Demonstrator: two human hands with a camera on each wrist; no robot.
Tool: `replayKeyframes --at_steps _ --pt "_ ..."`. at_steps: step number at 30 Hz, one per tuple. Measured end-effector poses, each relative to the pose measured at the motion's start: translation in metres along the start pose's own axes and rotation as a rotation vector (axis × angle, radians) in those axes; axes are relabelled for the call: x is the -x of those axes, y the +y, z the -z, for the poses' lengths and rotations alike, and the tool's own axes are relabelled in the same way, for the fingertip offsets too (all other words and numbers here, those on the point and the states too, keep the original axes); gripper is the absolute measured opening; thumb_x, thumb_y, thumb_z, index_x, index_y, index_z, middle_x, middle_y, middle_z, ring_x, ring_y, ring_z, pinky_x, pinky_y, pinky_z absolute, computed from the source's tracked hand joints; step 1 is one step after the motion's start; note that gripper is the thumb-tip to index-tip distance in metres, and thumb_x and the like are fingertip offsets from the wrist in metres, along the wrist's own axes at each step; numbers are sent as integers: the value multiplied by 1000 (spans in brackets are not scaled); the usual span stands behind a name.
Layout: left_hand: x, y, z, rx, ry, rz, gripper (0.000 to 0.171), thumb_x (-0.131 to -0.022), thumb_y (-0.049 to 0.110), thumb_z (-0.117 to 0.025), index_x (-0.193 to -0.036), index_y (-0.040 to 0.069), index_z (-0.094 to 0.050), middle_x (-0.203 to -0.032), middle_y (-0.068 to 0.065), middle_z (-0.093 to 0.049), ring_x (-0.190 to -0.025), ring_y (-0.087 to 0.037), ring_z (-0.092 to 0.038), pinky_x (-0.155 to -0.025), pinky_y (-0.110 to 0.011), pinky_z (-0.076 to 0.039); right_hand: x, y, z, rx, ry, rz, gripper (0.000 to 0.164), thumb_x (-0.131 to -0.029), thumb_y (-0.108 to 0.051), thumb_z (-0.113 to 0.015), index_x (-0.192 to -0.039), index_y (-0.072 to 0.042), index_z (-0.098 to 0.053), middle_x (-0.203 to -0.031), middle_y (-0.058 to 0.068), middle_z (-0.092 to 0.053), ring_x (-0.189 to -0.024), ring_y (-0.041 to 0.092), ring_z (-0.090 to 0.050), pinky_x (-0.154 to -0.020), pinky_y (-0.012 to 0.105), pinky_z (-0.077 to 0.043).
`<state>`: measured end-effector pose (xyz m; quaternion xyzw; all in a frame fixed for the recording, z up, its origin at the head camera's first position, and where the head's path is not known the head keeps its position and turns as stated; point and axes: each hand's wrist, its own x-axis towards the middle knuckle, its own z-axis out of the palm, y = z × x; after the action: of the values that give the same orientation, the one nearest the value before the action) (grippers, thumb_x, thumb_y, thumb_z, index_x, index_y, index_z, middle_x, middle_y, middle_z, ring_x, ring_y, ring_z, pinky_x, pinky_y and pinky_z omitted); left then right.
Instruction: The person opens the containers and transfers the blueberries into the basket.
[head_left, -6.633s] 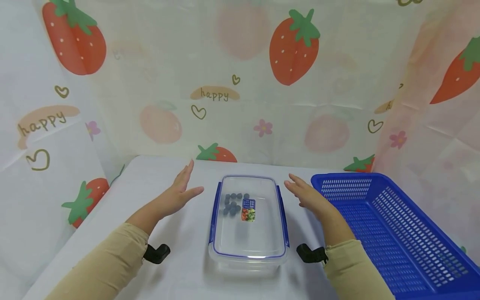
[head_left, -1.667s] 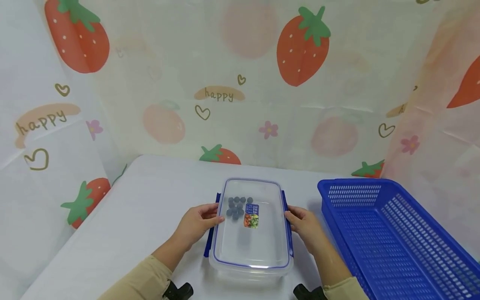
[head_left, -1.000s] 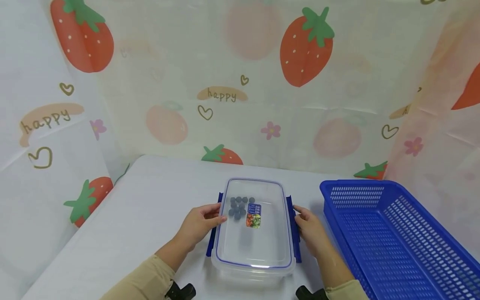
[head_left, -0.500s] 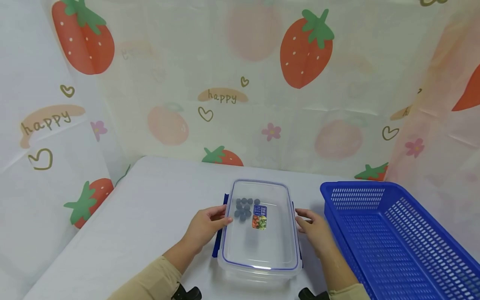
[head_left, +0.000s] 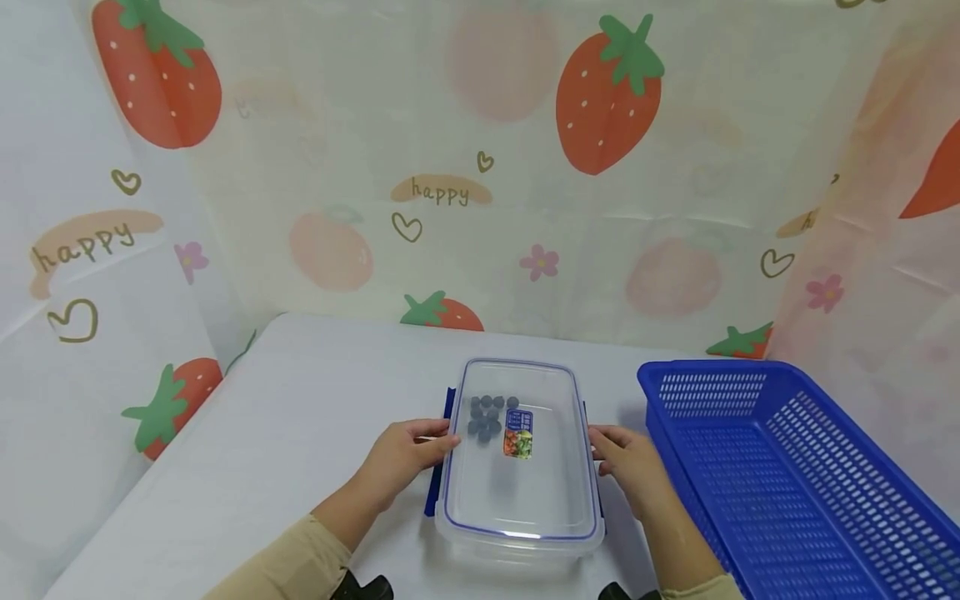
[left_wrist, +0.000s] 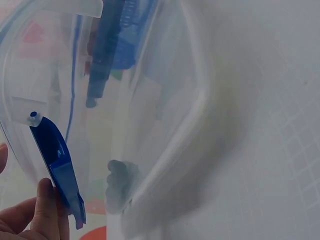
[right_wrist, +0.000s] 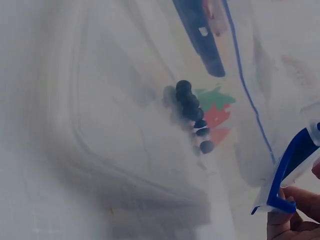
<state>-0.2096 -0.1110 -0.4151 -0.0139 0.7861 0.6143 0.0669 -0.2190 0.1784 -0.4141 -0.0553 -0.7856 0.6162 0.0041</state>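
Observation:
A clear plastic food storage box (head_left: 525,504) with a lidded, blue-sealed top stands on the white table. Through the lid show several dark round berries (head_left: 486,421), gathered at the far left inside. My left hand (head_left: 393,462) has its thumb on the lid's left edge and its fingers against the blue left latch (left_wrist: 57,160), which sticks out from the wall. On the opposite side my right hand (head_left: 630,467) pinches at the right latch (right_wrist: 285,172), also angled outward, with fingertips under its end. A colourful label (head_left: 518,433) is on the lid.
A large blue perforated basket (head_left: 817,500) stands to the right, close beside my right forearm. The white tabletop (head_left: 315,392) stretches out to the left. A strawberry-print cloth (head_left: 480,250) hangs behind and along both sides.
Both hands, raised apart from the box at first, now grip its sides. The box has shifted slightly right. The right latch, flared wide a second ago, looks narrower in the head view.

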Motion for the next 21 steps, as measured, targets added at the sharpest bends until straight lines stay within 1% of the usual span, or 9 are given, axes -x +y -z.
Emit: replayKeyframes --at_steps 2,5,9,13,18,21 --pt "1 1 0 34 -9 7 52 -79 33 -71 -118 1 -60 -117 -13 -60 -97 -19 -63 -82 -34 -50 1 -1 -1 -6 -11 -9 32 -91 -14 -56 -112 10 -59 -85 7 -65 -71 13 -57 -62 25 -47" --pt "2 3 1 90 -33 23 47 -82 31 -69 -116 0 -61 -116 -13 -61 -96 -19 -63 -83 -33 -50 3 -1 -2 10 -16 -21 32 -91 -14 -56 -112 9 -59 -89 8 -64 -73 14 -56 -66 26 -46" --pt "3 5 2 91 -68 28 44 -84 27 -67 -118 0 -59 -113 -10 -61 -96 -18 -61 -84 -34 -49 4 0 -3 32 -9 -23 35 -88 -16 -61 -114 8 -59 -96 9 -61 -73 14 -51 -69 27 -44" --pt "5 6 2 84 -100 43 44 -85 26 -65 -122 2 -56 -115 -9 -59 -102 -19 -58 -88 -36 -47 6 2 -4 -12 -7 -24 39 -87 -15 -63 -117 9 -57 -99 8 -61 -74 12 -50 -69 24 -44" --pt "6 5 1 134 -141 65 43 -89 28 -59 -124 3 -52 -122 -10 -54 -113 -23 -53 -92 -38 -44 6 4 -4 -68 -20 -14 40 -86 -12 -64 -118 10 -56 -98 6 -62 -77 9 -54 -65 21 -45" --pt "7 6 1 150 -152 70 43 -90 28 -58 -125 3 -51 -124 -11 -52 -115 -25 -51 -92 -39 -43 6 4 -4 -83 -22 -16 39 -85 -11 -64 -118 10 -56 -97 5 -63 -77 9 -55 -65 22 -45"
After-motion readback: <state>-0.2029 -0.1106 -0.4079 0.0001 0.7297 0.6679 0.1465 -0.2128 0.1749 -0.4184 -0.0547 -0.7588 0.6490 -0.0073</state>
